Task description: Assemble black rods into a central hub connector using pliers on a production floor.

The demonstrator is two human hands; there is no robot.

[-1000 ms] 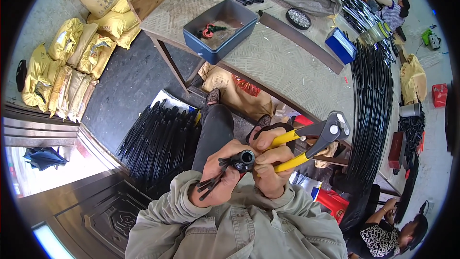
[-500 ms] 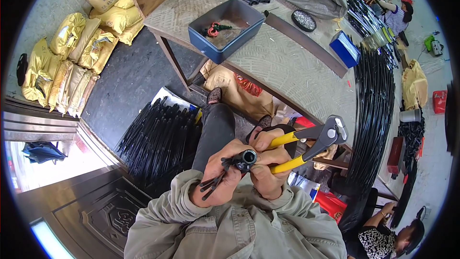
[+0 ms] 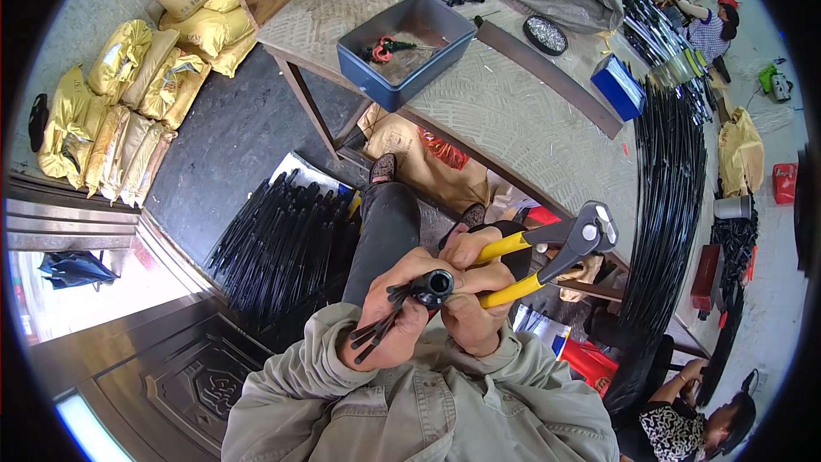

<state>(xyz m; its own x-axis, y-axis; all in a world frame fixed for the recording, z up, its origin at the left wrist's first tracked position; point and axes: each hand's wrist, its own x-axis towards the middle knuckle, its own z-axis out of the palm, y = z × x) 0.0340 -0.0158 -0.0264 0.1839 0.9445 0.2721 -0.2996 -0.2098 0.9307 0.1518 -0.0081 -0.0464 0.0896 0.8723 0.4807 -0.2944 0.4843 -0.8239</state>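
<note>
My left hand (image 3: pixel 409 325) is closed around a black umbrella frame (image 3: pixel 433 288), whose round hollow end faces up; several thin black ribs poke out past the hand on its left side. Yellow-handled end-cutting pincers (image 3: pixel 592 238) lie in my right hand (image 3: pixel 472 318), handles spread apart and grey head pointing away to the right. The fingertips of that same hand press against the frame's tube, right beside the left hand. What the right fingers pinch there is too small to make out.
The worktable (image 3: pixel 547 141) ahead carries a grey-blue bin (image 3: pixel 402 77) with red-handled scissors (image 3: pixel 385 50), a blue box (image 3: pixel 617 90) and a dish of small metal parts (image 3: pixel 546 35). Bundles of black rods (image 3: pixel 282 253) stand left, more (image 3: pixel 667 205) right. Yellow sacks (image 3: pixel 120 111) are stacked left. Other people sit right.
The frame's tube end has tilted slightly and shifted a little left, its ribs turning with it. The pincers' head has moved slightly left and up. Both hands keep their hold.
</note>
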